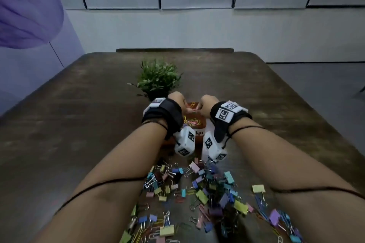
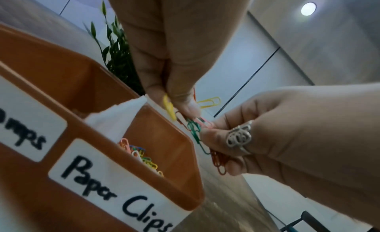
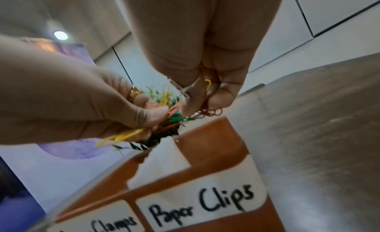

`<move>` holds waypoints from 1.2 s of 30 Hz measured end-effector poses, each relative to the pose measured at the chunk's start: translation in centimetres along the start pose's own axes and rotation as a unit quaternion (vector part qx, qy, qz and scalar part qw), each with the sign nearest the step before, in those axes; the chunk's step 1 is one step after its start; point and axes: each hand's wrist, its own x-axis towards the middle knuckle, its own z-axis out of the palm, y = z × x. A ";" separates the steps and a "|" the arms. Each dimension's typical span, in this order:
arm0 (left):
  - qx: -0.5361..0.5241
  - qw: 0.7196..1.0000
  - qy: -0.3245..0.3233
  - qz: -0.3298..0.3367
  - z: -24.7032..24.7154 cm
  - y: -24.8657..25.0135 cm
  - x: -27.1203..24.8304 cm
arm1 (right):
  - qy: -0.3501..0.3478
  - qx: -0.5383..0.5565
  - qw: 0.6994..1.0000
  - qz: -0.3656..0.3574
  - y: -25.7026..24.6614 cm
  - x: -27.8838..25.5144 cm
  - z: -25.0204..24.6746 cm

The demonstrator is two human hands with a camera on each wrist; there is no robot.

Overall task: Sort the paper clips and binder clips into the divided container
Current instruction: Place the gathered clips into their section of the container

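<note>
An orange divided container (image 1: 201,124) stands mid-table, with labels reading "Paper Clips" (image 2: 115,193) and "Clamps" (image 3: 115,222) and a white divider (image 2: 121,115). Both hands hover over its right compartment, which holds several coloured paper clips (image 2: 141,154). My left hand (image 1: 176,100) pinches a tangle of yellow, pink and green paper clips (image 2: 195,125). My right hand (image 1: 204,104), wearing a silver ring, grips the other end of that tangle plus red clips (image 3: 211,112). A mixed pile of binder clips and paper clips (image 1: 207,189) lies on the table between my forearms.
A small green plant (image 1: 158,77) stands just behind the container. The dark wooden table (image 1: 79,124) stretches to both sides. A pale wall runs behind its far edge, and a purple cloth (image 1: 25,6) hangs at upper left.
</note>
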 end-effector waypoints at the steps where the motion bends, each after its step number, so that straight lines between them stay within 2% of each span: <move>1: -0.009 1.000 -0.004 -0.011 0.4 0.0 0.6 | -0.007 0.012 1.000 0.011 0.5 0.6 0.2; 5: -0.012 0.999 -0.026 -0.041 1.8 0.0 1.6 | 0.024 0.093 0.994 0.051 2.0 2.3 1.9; 10: -0.015 0.999 -0.021 -0.029 2.3 -1.0 0.9 | 0.011 0.108 0.994 -0.001 2.3 2.4 3.6; 15: -0.072 0.996 0.042 0.026 1.3 -2.4 -2.5 | 0.073 0.126 0.988 -0.048 2.0 -0.9 4.5; 18: -0.048 0.996 0.025 0.071 1.8 -3.9 -6.7 | 0.083 0.176 0.978 -0.070 2.1 -5.2 5.5; 22: -0.032 0.993 -0.053 0.100 5.2 -7.2 -14.7 | -0.008 0.169 0.981 -0.091 2.3 -12.5 8.8; 24: -0.028 0.989 -0.100 0.108 7.5 -8.3 -18.7 | -0.025 0.147 0.983 -0.104 2.9 -16.2 10.9; 28: 0.015 0.960 -0.214 0.179 10.8 -9.3 -25.7 | -0.139 0.114 0.980 -0.084 3.6 -23.1 12.8; 30: 0.030 0.950 -0.225 0.215 12.0 -9.8 -27.8 | -0.190 0.085 0.974 -0.088 4.2 -25.8 13.4; 33: 0.062 0.951 -0.233 0.192 13.4 -9.8 -29.0 | -0.244 0.013 0.965 -0.093 5.1 -27.9 14.4; 36: 0.134 0.938 -0.263 0.184 14.0 -8.7 -29.1 | -0.255 -0.031 0.960 -0.109 5.2 -28.3 15.0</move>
